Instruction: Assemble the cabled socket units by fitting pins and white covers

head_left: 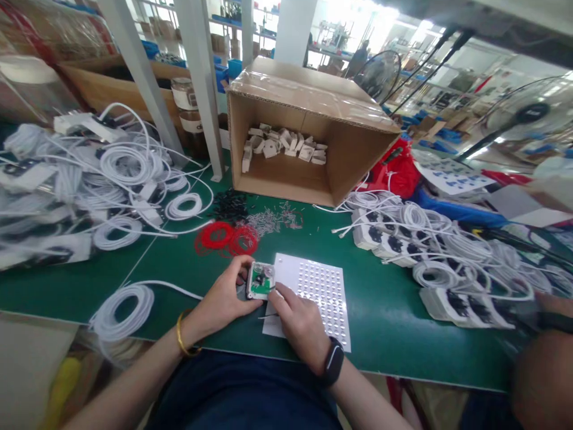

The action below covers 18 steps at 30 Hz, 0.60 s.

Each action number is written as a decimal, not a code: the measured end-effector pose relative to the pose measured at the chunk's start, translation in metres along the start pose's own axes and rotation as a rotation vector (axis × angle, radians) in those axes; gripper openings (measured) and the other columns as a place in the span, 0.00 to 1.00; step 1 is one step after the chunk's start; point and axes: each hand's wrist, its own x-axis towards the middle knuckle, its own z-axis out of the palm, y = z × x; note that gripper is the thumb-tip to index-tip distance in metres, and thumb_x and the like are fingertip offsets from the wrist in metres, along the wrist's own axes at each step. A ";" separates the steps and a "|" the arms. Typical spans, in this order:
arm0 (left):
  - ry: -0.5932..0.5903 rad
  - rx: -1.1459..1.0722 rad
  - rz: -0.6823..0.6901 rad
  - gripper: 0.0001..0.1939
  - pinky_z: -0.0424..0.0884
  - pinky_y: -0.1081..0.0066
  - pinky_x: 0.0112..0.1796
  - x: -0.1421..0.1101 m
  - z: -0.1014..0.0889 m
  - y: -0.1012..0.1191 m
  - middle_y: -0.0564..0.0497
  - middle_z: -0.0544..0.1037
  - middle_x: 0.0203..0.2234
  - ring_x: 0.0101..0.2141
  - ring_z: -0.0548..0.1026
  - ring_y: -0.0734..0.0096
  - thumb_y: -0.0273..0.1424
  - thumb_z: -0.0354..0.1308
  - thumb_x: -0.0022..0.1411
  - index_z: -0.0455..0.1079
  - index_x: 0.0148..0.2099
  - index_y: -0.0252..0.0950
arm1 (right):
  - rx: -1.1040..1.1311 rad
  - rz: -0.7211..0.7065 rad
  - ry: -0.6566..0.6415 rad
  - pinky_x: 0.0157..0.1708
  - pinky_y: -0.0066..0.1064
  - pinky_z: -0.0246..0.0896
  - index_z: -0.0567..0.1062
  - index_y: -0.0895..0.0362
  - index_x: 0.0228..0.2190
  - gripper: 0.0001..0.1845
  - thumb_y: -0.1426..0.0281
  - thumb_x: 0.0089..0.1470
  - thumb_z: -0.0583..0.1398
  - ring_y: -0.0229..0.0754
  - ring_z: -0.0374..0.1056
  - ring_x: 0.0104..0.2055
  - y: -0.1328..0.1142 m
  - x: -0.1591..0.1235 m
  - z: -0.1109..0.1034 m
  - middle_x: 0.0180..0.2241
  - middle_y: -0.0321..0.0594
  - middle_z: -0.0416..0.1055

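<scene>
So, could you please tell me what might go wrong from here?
The coiled white cable lies at the front edge of the table, so a tug might pull it off. The left hand holds the small white housing open, with the right hand close to its green board, so a slip might damage that. The small metal pieces lie loose near the red loops, so a knock could mix them.
</scene>
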 end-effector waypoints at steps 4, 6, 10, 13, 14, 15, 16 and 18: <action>0.095 0.036 -0.025 0.31 0.68 0.62 0.47 -0.009 0.019 -0.002 0.48 0.69 0.46 0.45 0.70 0.64 0.29 0.64 0.47 0.56 0.53 0.39 | 0.109 0.042 -0.041 0.33 0.31 0.69 0.70 0.57 0.44 0.16 0.80 0.57 0.50 0.43 0.73 0.37 0.004 -0.011 -0.009 0.50 0.48 0.69; 0.149 0.077 -0.033 0.32 0.67 0.60 0.49 -0.014 0.028 -0.006 0.47 0.67 0.47 0.47 0.69 0.62 0.29 0.64 0.47 0.56 0.53 0.39 | 0.266 0.156 -0.020 0.37 0.31 0.69 0.70 0.55 0.44 0.15 0.79 0.56 0.52 0.42 0.72 0.40 0.003 -0.011 -0.015 0.47 0.44 0.72; 0.194 0.161 0.024 0.31 0.66 0.58 0.49 -0.020 0.045 -0.013 0.46 0.67 0.48 0.48 0.68 0.60 0.28 0.62 0.50 0.55 0.55 0.40 | 0.428 0.531 0.157 0.41 0.36 0.67 0.66 0.57 0.47 0.24 0.69 0.47 0.64 0.47 0.69 0.42 -0.005 0.007 -0.023 0.41 0.44 0.70; 0.218 0.200 0.071 0.28 0.66 0.59 0.49 -0.020 0.052 -0.014 0.47 0.68 0.47 0.48 0.68 0.61 0.24 0.60 0.51 0.56 0.54 0.39 | 0.395 0.633 0.141 0.38 0.38 0.65 0.69 0.58 0.40 0.20 0.66 0.45 0.65 0.47 0.67 0.38 -0.011 0.026 -0.016 0.38 0.44 0.67; 0.221 0.207 0.082 0.28 0.66 0.59 0.49 -0.020 0.054 -0.014 0.46 0.68 0.47 0.48 0.68 0.61 0.24 0.60 0.51 0.56 0.54 0.39 | 0.400 0.642 0.146 0.37 0.36 0.64 0.70 0.57 0.36 0.13 0.67 0.47 0.64 0.45 0.67 0.37 -0.011 0.031 -0.013 0.36 0.42 0.66; 0.217 0.211 0.090 0.28 0.66 0.59 0.49 -0.020 0.054 -0.014 0.46 0.68 0.47 0.48 0.68 0.60 0.26 0.61 0.51 0.55 0.54 0.39 | 0.416 0.646 0.165 0.36 0.35 0.64 0.71 0.57 0.32 0.07 0.68 0.49 0.62 0.44 0.66 0.36 -0.011 0.033 -0.009 0.34 0.41 0.66; 0.208 0.212 0.097 0.29 0.66 0.59 0.49 -0.021 0.055 -0.014 0.46 0.68 0.47 0.48 0.68 0.60 0.27 0.62 0.52 0.55 0.54 0.39 | 0.441 0.649 0.194 0.35 0.33 0.63 0.71 0.57 0.30 0.03 0.70 0.51 0.61 0.42 0.65 0.35 -0.010 0.035 -0.007 0.32 0.40 0.65; 0.186 0.216 0.116 0.30 0.66 0.59 0.49 -0.022 0.056 -0.014 0.45 0.67 0.47 0.49 0.68 0.59 0.30 0.63 0.52 0.55 0.55 0.39 | 0.500 0.655 0.252 0.33 0.31 0.62 0.71 0.57 0.28 0.02 0.74 0.52 0.60 0.40 0.64 0.33 -0.007 0.033 -0.004 0.30 0.38 0.65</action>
